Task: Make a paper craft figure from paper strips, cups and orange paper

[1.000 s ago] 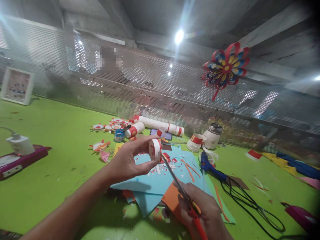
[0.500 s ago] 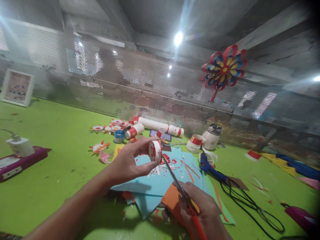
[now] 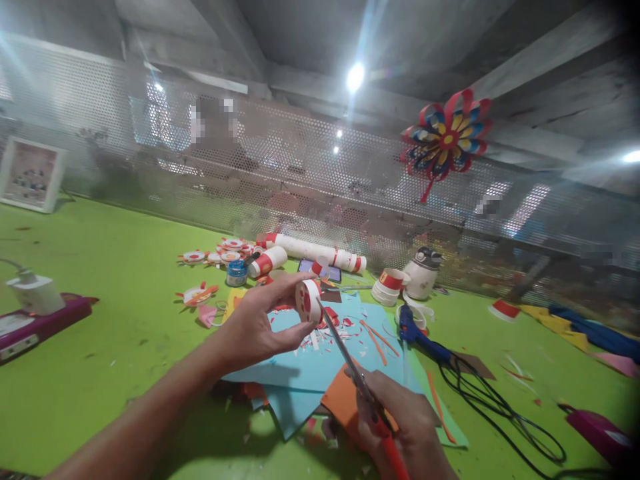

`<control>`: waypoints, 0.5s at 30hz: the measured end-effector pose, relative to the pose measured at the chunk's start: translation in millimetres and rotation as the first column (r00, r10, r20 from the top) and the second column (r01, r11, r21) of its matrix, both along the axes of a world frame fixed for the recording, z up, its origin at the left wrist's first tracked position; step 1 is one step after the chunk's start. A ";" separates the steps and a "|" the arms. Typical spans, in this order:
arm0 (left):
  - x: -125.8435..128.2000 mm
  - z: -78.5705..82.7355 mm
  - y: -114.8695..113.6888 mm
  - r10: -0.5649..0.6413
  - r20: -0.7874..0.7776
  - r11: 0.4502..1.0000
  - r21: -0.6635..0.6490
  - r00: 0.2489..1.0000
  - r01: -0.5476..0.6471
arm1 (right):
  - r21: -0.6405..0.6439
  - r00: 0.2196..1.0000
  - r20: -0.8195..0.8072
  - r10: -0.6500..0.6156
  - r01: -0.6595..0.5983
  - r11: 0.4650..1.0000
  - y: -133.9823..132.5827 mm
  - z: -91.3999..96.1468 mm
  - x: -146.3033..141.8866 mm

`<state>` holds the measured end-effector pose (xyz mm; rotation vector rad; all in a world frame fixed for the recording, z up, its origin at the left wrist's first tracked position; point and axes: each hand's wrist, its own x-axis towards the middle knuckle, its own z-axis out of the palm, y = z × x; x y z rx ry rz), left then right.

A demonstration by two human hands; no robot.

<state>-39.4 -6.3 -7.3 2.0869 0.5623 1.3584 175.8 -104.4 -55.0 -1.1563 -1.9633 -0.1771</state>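
My left hand (image 3: 253, 323) grips a short white paper-cup base (image 3: 313, 300) with red marks between thumb and fingers, tilted above the blue paper (image 3: 300, 370). In my right hand (image 3: 407, 413) are red-handled scissors (image 3: 345, 352), pointing up and away from me. Their blades look nearly closed, and the tips are at the lower right rim of the cup base; whether they touch it I cannot tell. Red and white paper scraps (image 3: 333, 321) lie on the blue sheet beneath. Orange paper (image 3: 341, 399) is partly hidden behind my right hand.
Behind my hands are a blue-lidded jar (image 3: 237, 272), a long white-and-red cup tube (image 3: 315, 251), flower-like cup pieces (image 3: 231, 257) and stacked cup rings (image 3: 389, 287). A blue glue gun (image 3: 413, 328) trails black cable at right. A purple power strip (image 3: 75, 308) lies left.
The cup base has turned slightly in my left fingers, and the scissor tips have shifted a little left along its rim. The whole view has moved slightly.
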 end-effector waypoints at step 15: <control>-0.9 1.7 -1.2 0.001 0.011 1.000 -0.006 1.000 0.000 | -0.009 1.000 0.020 0.002 -0.002 1.000 1.2 2.0 3.7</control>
